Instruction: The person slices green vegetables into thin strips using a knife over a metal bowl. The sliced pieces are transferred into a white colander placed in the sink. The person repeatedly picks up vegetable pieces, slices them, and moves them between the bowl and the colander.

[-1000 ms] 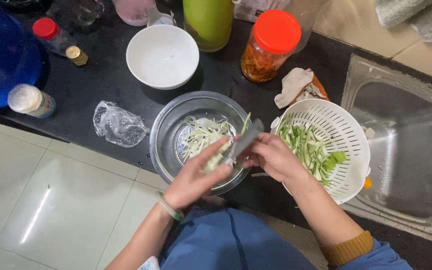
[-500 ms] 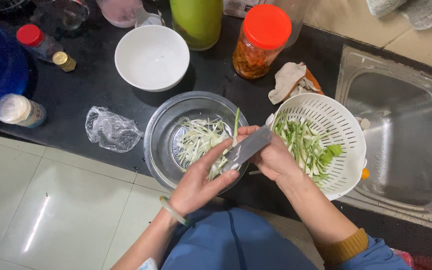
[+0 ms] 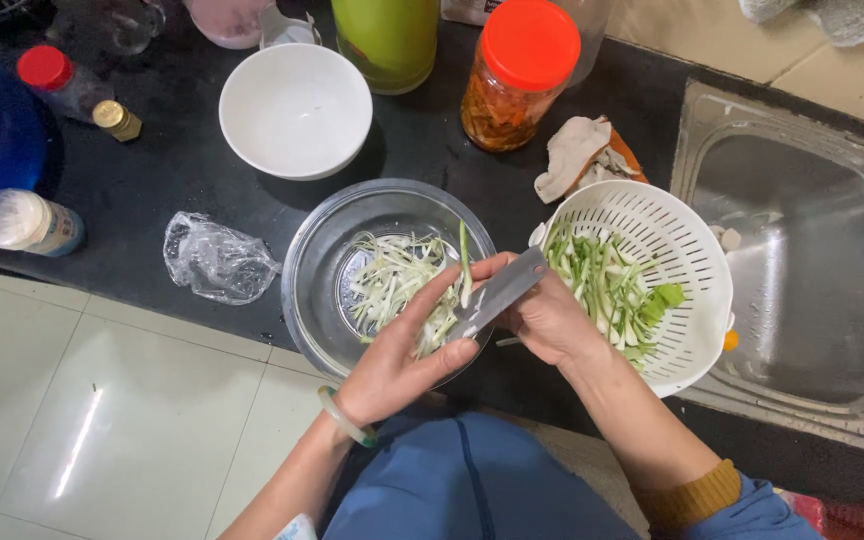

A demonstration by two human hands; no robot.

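My left hand point(image 3: 407, 355) holds a green onion stalk point(image 3: 464, 262) upright over a steel bowl point(image 3: 322, 250) that contains pale shredded onion strips point(image 3: 392, 275). My right hand point(image 3: 552, 315) grips a flat grey knife point(image 3: 497, 293), its blade laid against the stalk. A jade-coloured bangle point(image 3: 344, 418) circles my left wrist. To the right, a white colander point(image 3: 697, 260) holds several cut green onion pieces point(image 3: 607, 285).
On the black counter point(image 3: 172, 190) stand an empty white bowl point(image 3: 295, 108), a red-lidded jar point(image 3: 517, 72), a green cup point(image 3: 388, 38), small bottles point(image 3: 27, 222) and a crumpled plastic bag point(image 3: 214, 260). A steel sink point(image 3: 802, 270) lies right. Pale floor tiles point(image 3: 82, 400) lie below.
The stalk in my left hand has turned from slanted to upright above the bowl, and the knife has slid along it. Both hands stayed over the bowl's right rim.
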